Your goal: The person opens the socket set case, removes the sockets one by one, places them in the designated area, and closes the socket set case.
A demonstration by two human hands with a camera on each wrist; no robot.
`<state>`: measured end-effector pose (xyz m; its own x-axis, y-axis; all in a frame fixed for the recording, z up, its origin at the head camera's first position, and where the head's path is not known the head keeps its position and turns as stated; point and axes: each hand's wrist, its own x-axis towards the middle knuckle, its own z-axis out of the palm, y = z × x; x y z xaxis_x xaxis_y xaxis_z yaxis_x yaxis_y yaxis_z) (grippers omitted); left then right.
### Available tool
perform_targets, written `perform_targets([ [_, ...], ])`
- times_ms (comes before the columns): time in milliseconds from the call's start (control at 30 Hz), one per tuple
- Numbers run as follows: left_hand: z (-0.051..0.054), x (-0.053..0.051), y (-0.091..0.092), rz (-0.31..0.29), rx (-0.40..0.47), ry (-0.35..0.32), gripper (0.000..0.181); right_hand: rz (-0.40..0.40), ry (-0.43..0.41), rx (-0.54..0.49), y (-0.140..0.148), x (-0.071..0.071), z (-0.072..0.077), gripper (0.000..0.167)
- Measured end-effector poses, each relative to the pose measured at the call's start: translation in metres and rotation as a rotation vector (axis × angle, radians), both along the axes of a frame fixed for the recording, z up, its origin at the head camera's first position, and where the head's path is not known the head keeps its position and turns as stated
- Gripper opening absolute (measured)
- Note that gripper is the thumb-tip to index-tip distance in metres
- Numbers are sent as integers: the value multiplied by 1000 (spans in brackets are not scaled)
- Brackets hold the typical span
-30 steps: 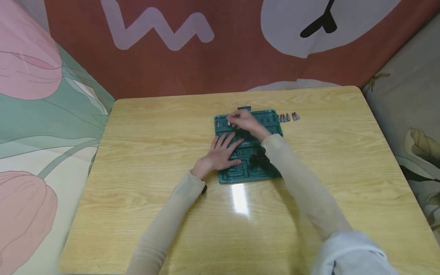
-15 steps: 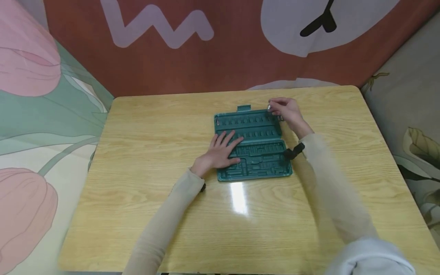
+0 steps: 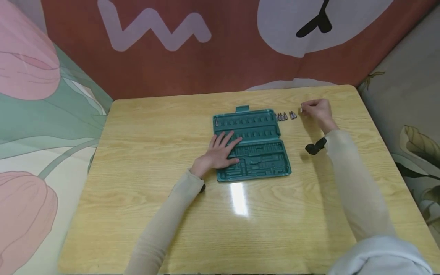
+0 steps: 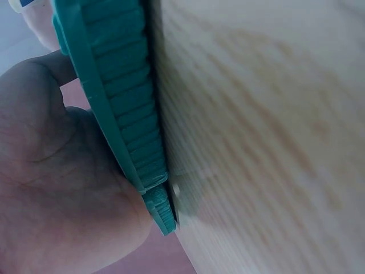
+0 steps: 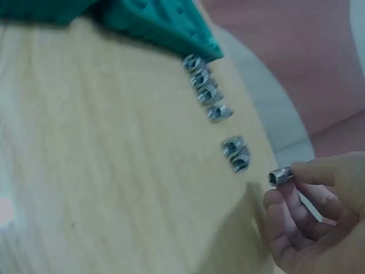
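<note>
An open green plastic socket case lies unfolded on the table, with molded slots in both halves. My left hand rests on its left side, fingers spread across the fold. In the left wrist view the palm is against the case edge. To the right of the case, my right hand pinches a small silver socket between thumb and fingertips, held above the tabletop. Several sockets lie in a row by the case corner, and a pair lies nearer my hand. One socket sits in the case's upper left slot.
The light wooden table stretches around the case. A red patterned cloth hangs behind its back edge, with floral cloth at the left. A black wrist camera juts out from the right sleeve.
My right hand has lifted a socket from the upper left of the case and carried it rightward, past the row of sockets. The left hand stays in place on the case.
</note>
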<state>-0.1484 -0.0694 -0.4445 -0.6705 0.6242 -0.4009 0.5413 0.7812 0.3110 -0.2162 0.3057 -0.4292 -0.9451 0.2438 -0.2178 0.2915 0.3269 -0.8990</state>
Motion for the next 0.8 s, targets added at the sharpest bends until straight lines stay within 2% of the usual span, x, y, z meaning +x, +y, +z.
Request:
perform_targets([
  [167, 0, 1, 0, -10, 12, -5, 75, 41, -55, 107, 5, -2, -12, 36],
  [433, 3, 1, -2, -5, 34, 2, 75, 88, -54, 146, 2, -4, -16, 37],
  [667, -3, -1, -2, -7, 39, 1, 75, 77, -71, 222, -3, -1, -17, 38],
  [800, -1, -1, -3, -12, 46, 1, 75, 71, -70, 242, -6, 0, -19, 39],
])
